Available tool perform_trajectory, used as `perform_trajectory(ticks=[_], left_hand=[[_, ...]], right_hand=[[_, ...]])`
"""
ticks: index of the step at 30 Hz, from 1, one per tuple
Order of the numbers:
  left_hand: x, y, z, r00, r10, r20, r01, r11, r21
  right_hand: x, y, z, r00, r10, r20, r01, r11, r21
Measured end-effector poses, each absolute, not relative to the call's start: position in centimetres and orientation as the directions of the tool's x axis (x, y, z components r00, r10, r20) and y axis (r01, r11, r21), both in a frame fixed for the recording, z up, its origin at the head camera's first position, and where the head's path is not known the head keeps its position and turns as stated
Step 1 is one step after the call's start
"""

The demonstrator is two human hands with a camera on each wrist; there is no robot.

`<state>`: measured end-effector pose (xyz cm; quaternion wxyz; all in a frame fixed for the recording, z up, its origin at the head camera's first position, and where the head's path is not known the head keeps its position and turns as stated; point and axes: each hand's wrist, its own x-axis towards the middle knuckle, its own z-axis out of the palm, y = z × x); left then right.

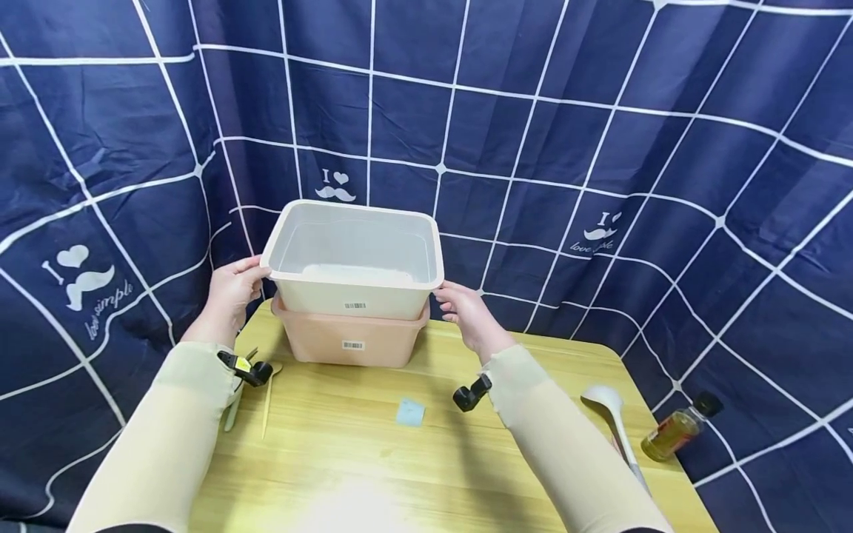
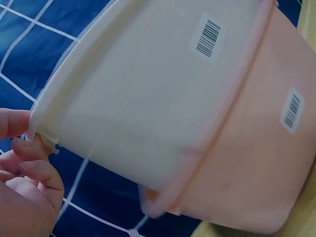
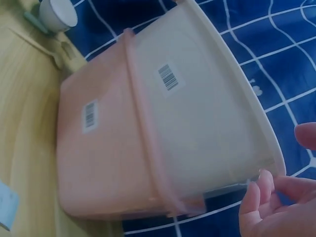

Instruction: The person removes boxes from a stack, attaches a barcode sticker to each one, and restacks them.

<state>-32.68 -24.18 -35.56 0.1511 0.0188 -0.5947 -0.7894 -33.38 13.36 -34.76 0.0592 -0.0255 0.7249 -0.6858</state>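
A white plastic bin point(image 1: 346, 296) sits partway down inside a pink bin point(image 1: 353, 340), its upper part standing above the pink rim. My left hand point(image 1: 229, 296) pinches the white bin's rim at the left front corner, thumb and fingers on either side. At the right front corner, my right hand point(image 1: 469, 314) holds the rim with curled fingers point(image 3: 265, 187) beneath it. The right thumb point(image 3: 307, 136) stands away from the rim in the right wrist view. Both bins carry a barcode label on the front, and the white bin's inside looks bare.
The pink bin stands at the back of a wooden table point(image 1: 333, 444). A light blue paper square point(image 1: 410, 412) lies in front. To the left are a wooden spoon point(image 1: 269, 400) and a white cup point(image 3: 59, 15); at right, a white ladle point(image 1: 609, 403) and an oil bottle point(image 1: 676, 433).
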Motion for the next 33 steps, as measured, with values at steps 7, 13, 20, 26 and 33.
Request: perform_trajectory(ticks=[7,13,20,26,33], left_hand=[[-33.2,-24.2,-37.7,-0.965,-0.246,0.092,0.117,-0.091,0.989],[-33.3,-24.1,-39.3,-0.972,-0.228,0.052,0.05,0.018,0.999],[-33.4,-24.0,-40.9,-0.973,-0.228,0.023,0.006,0.075,0.997],[-33.4,-23.8,-41.4,-0.95,-0.311,0.042,-0.008,0.156,0.988],[-33.8,-23.8,-41.5,-0.947,-0.314,0.069,-0.003,0.224,0.975]], right_hand=[[-33.4,13.4,-37.4,-0.991,-0.127,-0.052,0.036,0.125,-0.992],[-33.4,13.1,-38.8,-0.989,-0.106,-0.105,0.083,0.193,-0.978],[-32.7,12.9,-39.5,-0.99,-0.094,-0.108,0.079,0.269,-0.96],[-32.5,13.0,-40.0,-0.989,-0.119,-0.087,0.046,0.314,-0.948],[-32.3,12.8,-40.2,-0.982,-0.163,-0.091,0.033,0.329,-0.944]])
